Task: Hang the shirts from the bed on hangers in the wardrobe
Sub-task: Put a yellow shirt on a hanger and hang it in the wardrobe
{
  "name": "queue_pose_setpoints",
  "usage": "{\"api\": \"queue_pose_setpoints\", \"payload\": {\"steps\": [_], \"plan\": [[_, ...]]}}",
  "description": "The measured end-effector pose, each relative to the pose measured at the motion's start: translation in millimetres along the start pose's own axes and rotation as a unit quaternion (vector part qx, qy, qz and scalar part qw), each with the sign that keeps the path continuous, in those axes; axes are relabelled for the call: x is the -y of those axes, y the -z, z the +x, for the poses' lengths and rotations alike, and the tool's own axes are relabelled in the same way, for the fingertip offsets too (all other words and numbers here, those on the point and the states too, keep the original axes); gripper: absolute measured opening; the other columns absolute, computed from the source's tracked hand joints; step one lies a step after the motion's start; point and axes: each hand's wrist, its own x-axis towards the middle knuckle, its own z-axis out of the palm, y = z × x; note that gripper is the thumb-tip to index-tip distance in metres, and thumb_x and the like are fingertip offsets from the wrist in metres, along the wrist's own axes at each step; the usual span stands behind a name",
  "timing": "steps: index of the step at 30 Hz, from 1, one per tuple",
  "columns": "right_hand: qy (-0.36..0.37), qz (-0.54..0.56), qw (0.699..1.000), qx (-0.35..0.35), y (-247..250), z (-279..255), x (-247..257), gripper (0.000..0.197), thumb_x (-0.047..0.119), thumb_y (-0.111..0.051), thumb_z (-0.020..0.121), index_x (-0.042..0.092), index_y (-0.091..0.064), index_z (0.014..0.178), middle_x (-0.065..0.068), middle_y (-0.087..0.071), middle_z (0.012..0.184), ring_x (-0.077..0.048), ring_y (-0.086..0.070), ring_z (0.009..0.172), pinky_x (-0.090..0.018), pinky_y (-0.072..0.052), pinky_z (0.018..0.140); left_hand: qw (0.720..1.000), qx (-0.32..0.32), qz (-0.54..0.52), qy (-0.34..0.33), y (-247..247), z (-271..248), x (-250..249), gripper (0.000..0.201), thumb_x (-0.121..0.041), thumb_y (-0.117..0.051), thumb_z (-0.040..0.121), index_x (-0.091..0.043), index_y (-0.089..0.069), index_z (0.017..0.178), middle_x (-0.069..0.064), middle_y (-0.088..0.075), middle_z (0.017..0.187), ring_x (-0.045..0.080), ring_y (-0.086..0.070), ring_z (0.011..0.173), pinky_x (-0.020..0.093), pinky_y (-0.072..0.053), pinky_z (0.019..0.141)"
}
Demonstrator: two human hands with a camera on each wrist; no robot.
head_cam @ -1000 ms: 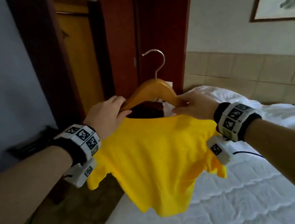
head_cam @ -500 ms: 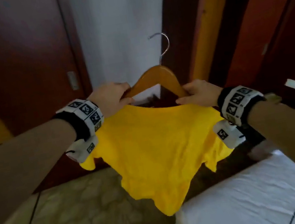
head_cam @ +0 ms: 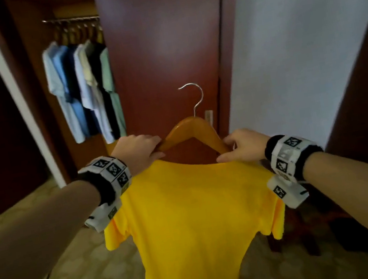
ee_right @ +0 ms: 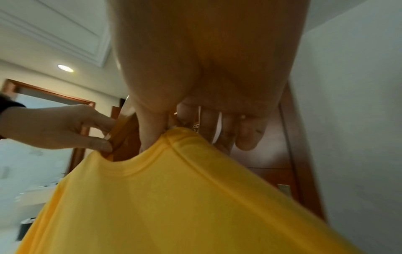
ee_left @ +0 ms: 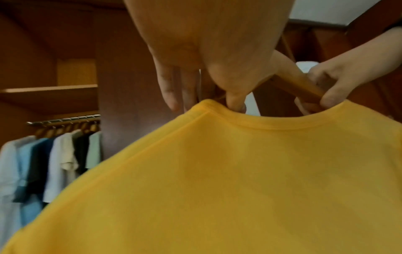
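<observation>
- Both hands, the left hand point(head_cam: 137, 150) and the right hand point(head_cam: 243, 145), pinch the wooden hanger point(head_cam: 192, 129) at the collar of the yellow shirt point(head_cam: 192, 223).
- The shirt looks light and limp and likely slips easily; the stiff hanger is the better hold.

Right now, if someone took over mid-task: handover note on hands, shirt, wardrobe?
Left hand: grips the left arm of the wooden hanger at the shirt's collar.
Right hand: pinches the hanger's right arm and the collar edge.
Yellow shirt: on the hanger, held in the air in front of the wardrobe, hook free and pointing up.
Wardrobe rail: up and to the left, with several shirts already hanging.
Done: yellow shirt is on its hanger.
Left: carry it to the rail and hook it on. The bed is out of view, so I cannot tell whether more shirts remain.
</observation>
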Motion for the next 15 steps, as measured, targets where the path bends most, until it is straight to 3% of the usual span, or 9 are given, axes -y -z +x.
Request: {"api": "queue_pose_setpoints", "payload": {"steps": [3, 7, 9, 12, 15], "plan": [[0.040, -0.016, 0.998, 0.041, -3, 73, 16, 0.047, 0.052, -0.071, 0.084, 0.015, -0.072, 0.113, 0.002, -0.072, 0.107, -0.017, -0.067, 0.099, -0.038, -0.055, 0.092, 0.997, 0.017, 0.053, 0.050, -5, 17, 48, 0.032, -0.049, -0.042, 0.100, -0.029, -0.053, 0.122, -0.007, -0.063, 0.111, 0.020, -0.063, 0.096, 0.032, -0.046, 0.072], [0.103, -0.019, 0.990, 0.098, -9, 161, 49, 0.044, 0.055, -0.068, 0.086, 0.014, -0.073, 0.101, -0.002, -0.075, 0.092, -0.018, -0.071, 0.083, -0.037, -0.059, 0.078, 0.986, 0.048, 0.090, 0.131, -15, 33, 108, 0.032, -0.045, -0.043, 0.101, -0.029, -0.052, 0.126, -0.004, -0.063, 0.116, 0.023, -0.062, 0.101, 0.032, -0.043, 0.073], [0.136, -0.011, 0.985, 0.110, -14, 196, 75, 0.042, 0.053, -0.065, 0.089, 0.012, -0.071, 0.094, -0.004, -0.072, 0.085, -0.021, -0.068, 0.078, -0.035, -0.053, 0.068, 0.978, 0.053, 0.077, 0.189, -20, 36, 138, 0.030, -0.040, -0.044, 0.100, -0.029, -0.054, 0.126, -0.001, -0.063, 0.117, 0.025, -0.062, 0.102, 0.033, -0.045, 0.070], [0.182, -0.006, 0.978, 0.103, -28, 250, 116, 0.044, 0.050, -0.063, 0.092, 0.009, -0.065, 0.078, -0.009, -0.065, 0.076, -0.023, -0.063, 0.071, -0.035, -0.046, 0.062, 0.955, -0.021, 0.007, 0.294, -37, 36, 186, 0.029, -0.034, -0.048, 0.098, -0.022, -0.055, 0.123, 0.002, -0.056, 0.122, 0.028, -0.058, 0.106, 0.038, -0.047, 0.074], [0.194, 0.013, 0.978, 0.071, -48, 308, 157, 0.050, 0.043, -0.064, 0.093, 0.016, -0.043, 0.058, 0.000, -0.044, 0.057, -0.014, -0.044, 0.052, -0.028, -0.030, 0.050, 0.915, -0.133, -0.094, 0.370, -61, 39, 225, 0.026, -0.036, -0.054, 0.096, -0.012, -0.057, 0.105, 0.008, -0.055, 0.106, 0.031, -0.057, 0.093, 0.041, -0.047, 0.068]]}}
